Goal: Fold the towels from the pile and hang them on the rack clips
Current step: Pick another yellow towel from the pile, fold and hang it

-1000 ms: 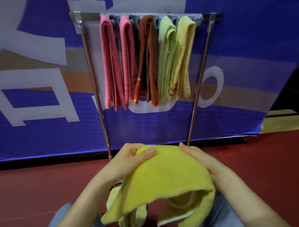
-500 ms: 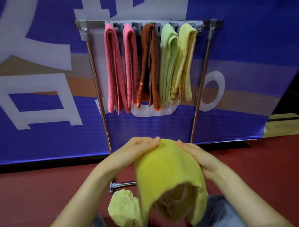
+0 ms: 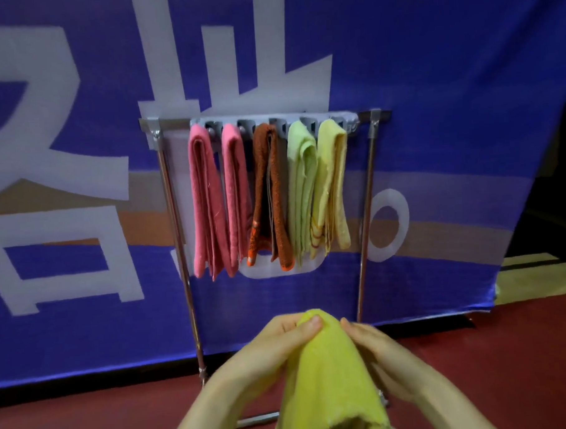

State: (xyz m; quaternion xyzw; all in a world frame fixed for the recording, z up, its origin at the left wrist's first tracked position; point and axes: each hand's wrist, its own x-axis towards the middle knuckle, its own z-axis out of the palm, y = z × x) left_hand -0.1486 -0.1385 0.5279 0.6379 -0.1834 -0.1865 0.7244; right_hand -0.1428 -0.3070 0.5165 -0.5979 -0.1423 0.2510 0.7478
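A bright yellow towel (image 3: 328, 381) hangs folded lengthwise between my hands, low in the middle of the view. My left hand (image 3: 274, 347) pinches its top fold, thumb on the front. My right hand (image 3: 378, 349) grips the towel's right side. Behind stands a metal rack (image 3: 174, 199) whose grey clip bar (image 3: 281, 120) carries several folded towels: two pink (image 3: 206, 198), a brown one (image 3: 267, 189), a light green one (image 3: 301, 187) and a pale yellow one (image 3: 333, 179).
A blue banner (image 3: 432, 110) with white lettering hangs right behind the rack. The floor (image 3: 89, 414) is dark red. The rack's foot bar (image 3: 258, 419) lies on the floor near my left forearm. A wooden surface (image 3: 544, 277) shows at far right.
The yellow towel has gone from spread wide over both hands to a narrow lengthwise fold, with my hands drawn close together at its top. The view has tilted upward.
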